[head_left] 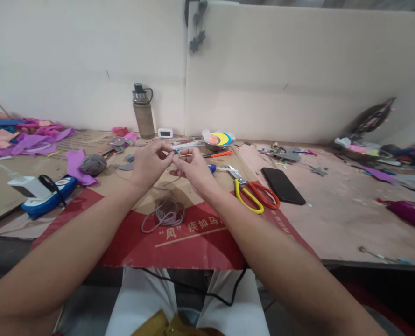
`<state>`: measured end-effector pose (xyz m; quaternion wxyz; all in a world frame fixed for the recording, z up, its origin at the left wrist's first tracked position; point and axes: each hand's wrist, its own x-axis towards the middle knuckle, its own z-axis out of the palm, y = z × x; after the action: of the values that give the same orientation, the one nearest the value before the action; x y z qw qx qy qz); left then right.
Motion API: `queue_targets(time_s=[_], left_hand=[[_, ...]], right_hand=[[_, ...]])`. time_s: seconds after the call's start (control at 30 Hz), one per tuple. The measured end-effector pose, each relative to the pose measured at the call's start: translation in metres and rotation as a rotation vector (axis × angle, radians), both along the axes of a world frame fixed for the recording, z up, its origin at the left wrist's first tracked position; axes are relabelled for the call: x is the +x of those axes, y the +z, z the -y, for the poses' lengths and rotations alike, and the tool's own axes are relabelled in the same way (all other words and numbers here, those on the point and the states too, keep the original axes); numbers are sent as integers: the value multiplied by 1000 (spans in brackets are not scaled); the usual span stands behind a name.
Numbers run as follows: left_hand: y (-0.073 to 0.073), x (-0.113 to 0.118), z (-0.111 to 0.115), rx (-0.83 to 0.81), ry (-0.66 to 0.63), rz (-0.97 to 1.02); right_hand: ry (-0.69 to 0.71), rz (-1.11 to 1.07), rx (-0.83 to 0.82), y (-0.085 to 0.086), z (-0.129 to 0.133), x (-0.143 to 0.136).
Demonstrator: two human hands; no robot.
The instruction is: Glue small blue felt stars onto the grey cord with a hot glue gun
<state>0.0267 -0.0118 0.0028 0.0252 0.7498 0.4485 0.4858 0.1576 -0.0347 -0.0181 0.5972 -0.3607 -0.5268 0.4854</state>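
Loose loops of thin grey yarn sit on red printed cardboard. Past that, the left hand is pinched on a tiny blue bit, mostly hidden, above the cardboard. Right hand is curled right beside it, can't tell what it's gripping. Behind: roundish bowl, yellow disc on top, other contents blurry.

Left fingers and right fingers pinch a small blue piece — coiled cord below.
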Motion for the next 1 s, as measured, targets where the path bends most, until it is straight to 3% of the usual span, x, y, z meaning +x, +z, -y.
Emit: queue_targets(time_s=[0.33,0.7,1.0], left_hand=[[6,10,11,-257,-224,272],[12,11,19,-321,-247,267],[8,11,14,-330,-274,317]], right_hand=[[-270,244,174,5,-1,14],[-338,332,188,12,3,17],[-369,426,215,17,10,18]])
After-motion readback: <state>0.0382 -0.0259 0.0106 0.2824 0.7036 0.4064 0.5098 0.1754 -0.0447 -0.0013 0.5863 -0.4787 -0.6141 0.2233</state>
